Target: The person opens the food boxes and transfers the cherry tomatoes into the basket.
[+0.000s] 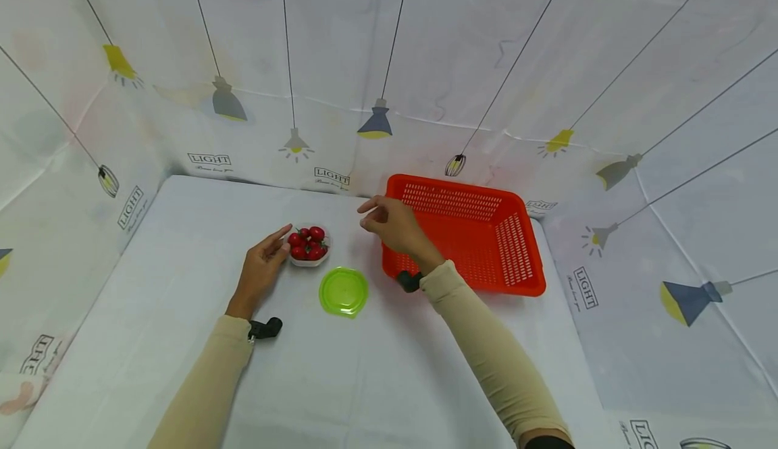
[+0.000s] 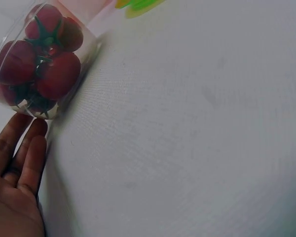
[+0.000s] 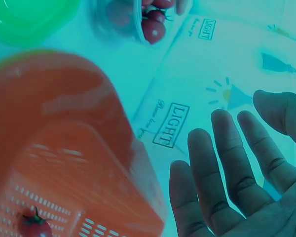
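A small clear plastic container point(image 1: 308, 263) holds several red cherry tomatoes point(image 2: 59, 74) with green stems. My left hand point(image 1: 263, 267) is at the container's left side; in the left wrist view the fingertips point(image 2: 38, 127) reach its wall and appear to touch it. Over the left rim of the red plastic basket point(image 1: 531, 260) hovers my right hand point(image 1: 395, 225), fingers loosely bent and nothing in it. One cherry tomato point(image 3: 35, 228) lies inside the basket in the right wrist view. Between the hands, a round green lid point(image 1: 343, 292) lies flat on the table.
The table point(image 1: 304, 381) is covered in white. Behind it and along both sides hang white sheets point(image 1: 340, 44) printed with lamps. The basket stands at the back right, its slotted walls rising around it.
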Demonstrator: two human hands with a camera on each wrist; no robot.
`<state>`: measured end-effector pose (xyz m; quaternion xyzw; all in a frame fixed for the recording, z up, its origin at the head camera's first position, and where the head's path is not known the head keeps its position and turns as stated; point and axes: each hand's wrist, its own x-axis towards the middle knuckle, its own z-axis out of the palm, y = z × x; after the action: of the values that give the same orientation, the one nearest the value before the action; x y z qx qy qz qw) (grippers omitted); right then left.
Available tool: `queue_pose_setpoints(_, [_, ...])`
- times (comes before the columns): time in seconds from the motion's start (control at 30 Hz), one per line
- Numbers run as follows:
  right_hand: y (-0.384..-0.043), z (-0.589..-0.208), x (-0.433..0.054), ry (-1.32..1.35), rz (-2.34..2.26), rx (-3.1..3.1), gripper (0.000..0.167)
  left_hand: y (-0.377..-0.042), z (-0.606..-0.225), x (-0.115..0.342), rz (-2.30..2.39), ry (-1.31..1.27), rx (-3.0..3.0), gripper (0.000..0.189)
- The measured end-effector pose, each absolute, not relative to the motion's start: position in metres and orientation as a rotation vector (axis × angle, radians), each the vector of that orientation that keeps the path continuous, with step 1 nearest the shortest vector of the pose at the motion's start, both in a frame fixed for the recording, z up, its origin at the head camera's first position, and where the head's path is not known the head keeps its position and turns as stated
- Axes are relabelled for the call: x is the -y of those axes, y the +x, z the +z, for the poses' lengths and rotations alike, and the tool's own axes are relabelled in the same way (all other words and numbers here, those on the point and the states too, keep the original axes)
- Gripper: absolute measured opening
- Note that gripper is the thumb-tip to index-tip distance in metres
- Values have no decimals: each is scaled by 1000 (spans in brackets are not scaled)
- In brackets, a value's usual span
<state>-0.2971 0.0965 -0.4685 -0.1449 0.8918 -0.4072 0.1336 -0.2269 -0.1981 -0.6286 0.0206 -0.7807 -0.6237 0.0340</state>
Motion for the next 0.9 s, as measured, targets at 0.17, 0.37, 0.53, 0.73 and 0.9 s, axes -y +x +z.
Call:
queue_pose_setpoints(0.17, [-296, -479, -93, -428, -1173, -2566, 17, -226, -631, 197, -1904, 44, 2394, 48])
queue_pose_setpoints(0.37, [-295, -487, -89, -456, -1178, -2548, 17, -225, -633, 199, -1877, 27, 2407, 48])
queue_pose_setpoints(0.53, [-294, -490, -80, -465, -1179, -2540, 19, -225, -632, 200, -1860, 47, 2416, 47])
queue_pose_setpoints(0.73, [-292, -495, -65, -453, -1156, -2532, 20, -225, -631, 197, -1892, 63, 2408, 47])
queue_pose_setpoints(0.9, [-290, -501, -56, -435, -1183, -2523, 20, -225, -629, 195, -1915, 54, 2395, 47])
